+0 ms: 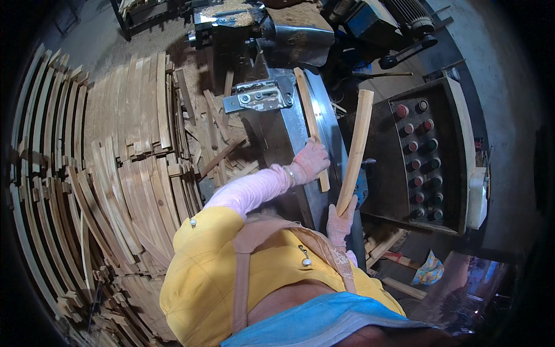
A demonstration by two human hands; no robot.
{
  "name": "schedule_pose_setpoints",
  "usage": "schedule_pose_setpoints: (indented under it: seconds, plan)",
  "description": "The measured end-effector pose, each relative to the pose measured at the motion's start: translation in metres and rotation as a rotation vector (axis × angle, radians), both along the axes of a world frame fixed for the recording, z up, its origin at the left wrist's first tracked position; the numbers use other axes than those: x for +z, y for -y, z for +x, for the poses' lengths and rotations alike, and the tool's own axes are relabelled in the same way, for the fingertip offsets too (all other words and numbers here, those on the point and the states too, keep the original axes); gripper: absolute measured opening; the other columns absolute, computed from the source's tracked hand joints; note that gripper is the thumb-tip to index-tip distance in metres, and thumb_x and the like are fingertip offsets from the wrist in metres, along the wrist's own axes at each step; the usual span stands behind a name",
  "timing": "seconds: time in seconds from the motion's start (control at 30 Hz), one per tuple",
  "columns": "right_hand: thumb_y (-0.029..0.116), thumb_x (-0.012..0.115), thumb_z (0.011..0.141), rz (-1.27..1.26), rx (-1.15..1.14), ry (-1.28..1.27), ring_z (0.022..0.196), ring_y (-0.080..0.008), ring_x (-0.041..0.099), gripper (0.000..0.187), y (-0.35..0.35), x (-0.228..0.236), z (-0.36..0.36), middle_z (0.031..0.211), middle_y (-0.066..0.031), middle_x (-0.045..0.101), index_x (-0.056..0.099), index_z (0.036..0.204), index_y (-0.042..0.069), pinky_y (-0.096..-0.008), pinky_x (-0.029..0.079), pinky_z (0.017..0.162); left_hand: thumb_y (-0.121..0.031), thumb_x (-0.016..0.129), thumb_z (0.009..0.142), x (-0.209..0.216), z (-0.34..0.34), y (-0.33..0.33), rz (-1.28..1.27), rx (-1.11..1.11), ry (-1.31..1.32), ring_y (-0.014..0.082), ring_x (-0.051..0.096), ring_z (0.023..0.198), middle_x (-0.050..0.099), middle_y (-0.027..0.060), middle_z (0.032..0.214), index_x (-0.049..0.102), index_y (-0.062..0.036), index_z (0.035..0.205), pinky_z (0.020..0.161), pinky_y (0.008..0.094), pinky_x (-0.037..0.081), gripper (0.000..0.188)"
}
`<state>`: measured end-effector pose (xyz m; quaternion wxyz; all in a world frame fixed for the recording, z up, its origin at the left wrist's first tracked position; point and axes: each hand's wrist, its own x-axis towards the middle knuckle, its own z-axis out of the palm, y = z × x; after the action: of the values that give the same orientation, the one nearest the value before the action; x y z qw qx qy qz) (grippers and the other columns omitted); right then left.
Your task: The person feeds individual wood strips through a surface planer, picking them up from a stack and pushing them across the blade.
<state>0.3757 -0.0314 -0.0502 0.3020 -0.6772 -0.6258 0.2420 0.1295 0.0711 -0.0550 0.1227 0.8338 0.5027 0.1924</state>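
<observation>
My left hand [310,162], in a pale pink glove, reaches over the metal machine bed [328,113] with its fingers closed on a narrow wooden strip [306,104]. That strip lies lengthwise on the bed, its far end close to a metal guide block [260,97]. Lower and to the right, my right hand [341,222], gloved too, grips the near end of a second, wider wooden strip [356,144]. This one is slightly curved and slants up and away beside the bed's right side.
Stacks of wooden strips [124,110] fill the left side, with loose offcuts [222,141] near the machine. A control panel [425,156] with several coloured buttons stands at right. Machine parts [298,40] dusted with shavings are at the far end; a motor [413,17] sits beyond.
</observation>
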Motion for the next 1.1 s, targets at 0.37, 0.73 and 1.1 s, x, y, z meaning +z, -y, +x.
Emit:
schedule_pose_setpoints:
  seconds: [0.37, 0.73, 1.1]
  plan:
    - [0.023, 0.076, 0.088, 0.164, 0.014, 0.204, 0.119, -0.0482, 0.059, 0.083, -0.076, 0.002, -0.057, 0.134, -0.0318, 0.058, 0.037, 0.158, 0.000, -0.0497, 0.047, 0.104, -0.021, 0.067, 0.074, -0.007, -0.007, 0.020, 0.006, 0.145, 0.186, 0.0375, 0.054, 0.124, 0.061, 0.0165, 0.124, 0.065, -0.0037, 0.114, 0.105, 0.0496, 0.042, 0.043]
    - [0.015, 0.071, 0.091, 0.117, 0.331, 0.025, 0.139, -0.0365, 0.050, 0.078, -0.153, -0.009, -0.092, 0.156, -0.0277, 0.044, 0.034, 0.157, -0.004, -0.0381, 0.036, 0.119, -0.036, 0.069, 0.085, -0.050, -0.195, 0.160, -0.415, 1.160, 0.414, 0.0400, 0.065, 0.115, 0.069, 0.0203, 0.120, 0.064, -0.0063, 0.128, 0.100, 0.0478, 0.051, 0.052]
    - [0.022, 0.068, 0.091, 0.476, 0.120, 0.056, 0.120, -0.0464, 0.055, 0.068, -0.204, -0.016, -0.180, 0.135, -0.0289, 0.056, 0.044, 0.151, 0.002, -0.0488, 0.043, 0.108, -0.038, 0.067, 0.092, -0.112, -0.246, 0.386, -0.425, 1.600, 0.371, 0.0338, 0.058, 0.132, 0.063, 0.0188, 0.140, 0.058, -0.0086, 0.144, 0.113, 0.0445, 0.044, 0.060]
